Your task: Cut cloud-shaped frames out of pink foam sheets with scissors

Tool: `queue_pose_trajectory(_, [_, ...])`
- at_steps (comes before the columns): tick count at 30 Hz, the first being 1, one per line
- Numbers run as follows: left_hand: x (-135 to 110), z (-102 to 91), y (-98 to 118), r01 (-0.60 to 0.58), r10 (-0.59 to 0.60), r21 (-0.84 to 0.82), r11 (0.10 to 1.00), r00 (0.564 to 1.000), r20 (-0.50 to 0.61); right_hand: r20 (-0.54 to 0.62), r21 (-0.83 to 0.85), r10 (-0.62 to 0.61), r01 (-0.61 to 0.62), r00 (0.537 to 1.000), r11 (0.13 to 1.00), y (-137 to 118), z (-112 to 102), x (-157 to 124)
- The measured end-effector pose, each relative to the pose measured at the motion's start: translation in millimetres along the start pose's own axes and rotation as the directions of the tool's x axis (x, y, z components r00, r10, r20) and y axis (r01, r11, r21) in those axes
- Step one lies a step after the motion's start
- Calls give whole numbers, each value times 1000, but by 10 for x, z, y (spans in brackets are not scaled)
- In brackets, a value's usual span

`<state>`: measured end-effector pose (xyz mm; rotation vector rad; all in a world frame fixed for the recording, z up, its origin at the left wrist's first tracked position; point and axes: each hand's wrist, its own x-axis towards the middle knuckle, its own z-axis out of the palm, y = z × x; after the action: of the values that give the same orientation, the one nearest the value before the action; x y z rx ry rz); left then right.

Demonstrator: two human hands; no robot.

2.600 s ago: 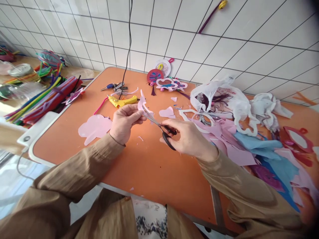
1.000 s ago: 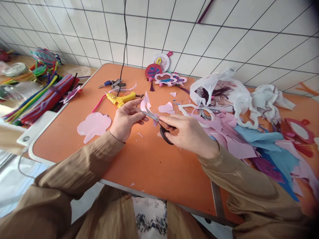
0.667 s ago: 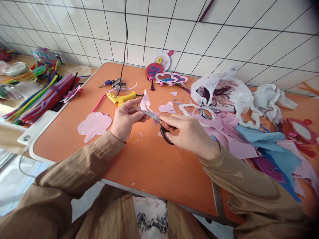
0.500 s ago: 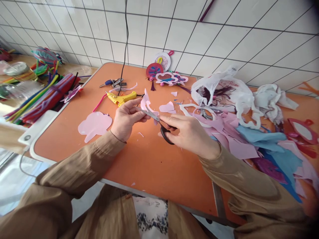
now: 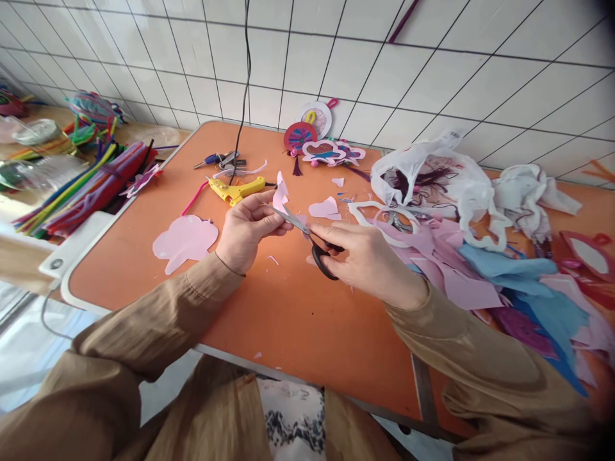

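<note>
My left hand [image 5: 247,227] pinches a small pink piece of felt or paper [image 5: 281,190] between thumb and fingers; its narrow end sticks up above them. My right hand [image 5: 365,259] grips a pair of scissors [image 5: 324,259] by the black handles. Their metal blades point left, reaching the pink piece beside my left thumb. How far the blades stand apart is hard to see. A larger pink cloud-like cutout [image 5: 187,240] lies left of my left hand, and a smaller pink offcut [image 5: 324,208] rests beyond the scissors.
A yellow glue gun [image 5: 237,189] with a cord lies behind my left hand, near keys [image 5: 228,159]. Finished ornaments [image 5: 300,136] stand against the tiled wall. Felt scraps [image 5: 509,269] and a white plastic bag [image 5: 432,176] crowd the right. Pipe cleaners [image 5: 91,189] lie left of the orange table [image 5: 288,320].
The pink strip that curved out to the right above the scissor blades no longer shows there. Both hands stay in nearly the same place; the whole view has shifted slightly.
</note>
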<state>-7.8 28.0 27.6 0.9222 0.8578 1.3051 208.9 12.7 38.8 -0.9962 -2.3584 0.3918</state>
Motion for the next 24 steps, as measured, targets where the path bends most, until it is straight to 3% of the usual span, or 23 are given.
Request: queue_pose_trajectory(24, [-1,-8,-5,11,-11,-17,1000,1000,6,-28,-12,-22,22,999,1000,2,20,1])
